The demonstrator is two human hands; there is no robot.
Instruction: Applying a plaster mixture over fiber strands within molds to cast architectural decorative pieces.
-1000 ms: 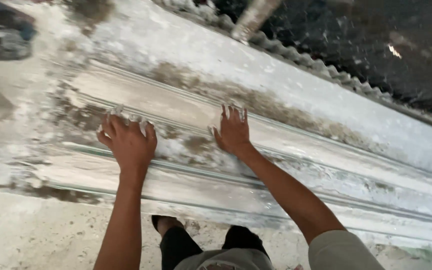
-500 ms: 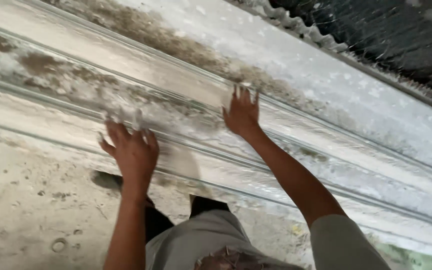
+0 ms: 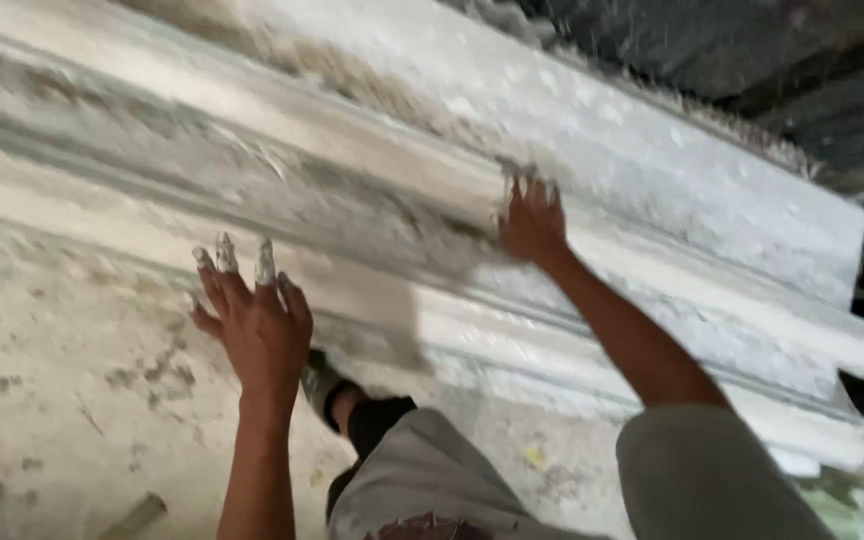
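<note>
- Here, the long plaster moulding (image 3: 652,290) runs from upper left down to lower right, just beyond your knees.
- Your right hand (image 3: 532,222) lies flat on its middle ridge — fingers spread, gripping nothing.
- Your left hand (image 3: 257,325) hangs off its near edge — fingers splayed, plaster-tipped, empty.
- So the right is the hand on it.

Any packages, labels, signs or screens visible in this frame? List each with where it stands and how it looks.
None in view. The frame shows only a long white plaster moulding lying on a plaster-spattered floor, with the left hand raised over its near edge and the right hand pressed flat on it. No printed or lit surface appears anywhere.
</note>
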